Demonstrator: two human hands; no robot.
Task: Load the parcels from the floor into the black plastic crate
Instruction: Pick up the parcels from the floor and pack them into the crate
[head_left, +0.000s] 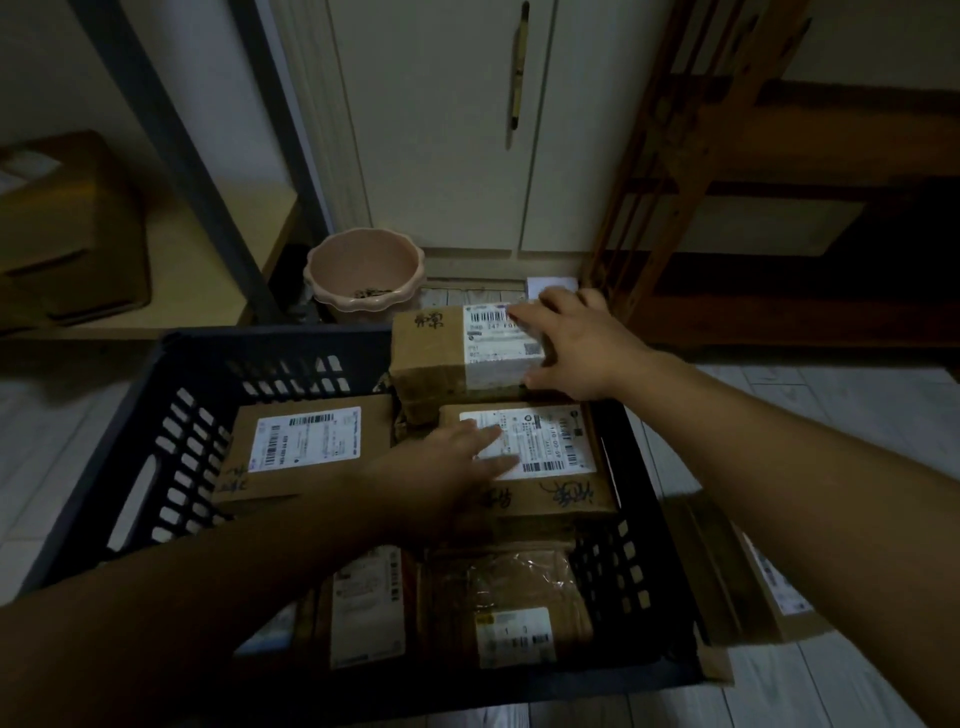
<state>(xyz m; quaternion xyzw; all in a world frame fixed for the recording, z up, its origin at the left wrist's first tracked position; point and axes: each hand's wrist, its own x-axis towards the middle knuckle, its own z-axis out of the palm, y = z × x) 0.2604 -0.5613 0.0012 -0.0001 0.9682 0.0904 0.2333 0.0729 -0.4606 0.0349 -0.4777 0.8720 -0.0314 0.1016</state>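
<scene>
— Looking down from the head view, where are the parcels?
— Mostly inside the black plastic crate (171, 467) on the floor. A left parcel (291, 452) lies label-up, a long-label parcel (366, 608) and a plastic-wrapped parcel (509, 597) sit nearest the camera, and a top parcel (436, 353) is stacked at the far right corner.
— And the hands?
— The right hand (576, 343) grips the top parcel's right end, fingers curled over its label, thumb on the near face. The left hand (447, 467) lies flat, fingers straight, pressing the label of the scribbled parcel (561, 499) just below (dim light, so detail is thin).
— Anything outside?
— One floor parcel (763, 587) just beside the crate's right wall, and a pink pot (363, 270) behind it.
</scene>
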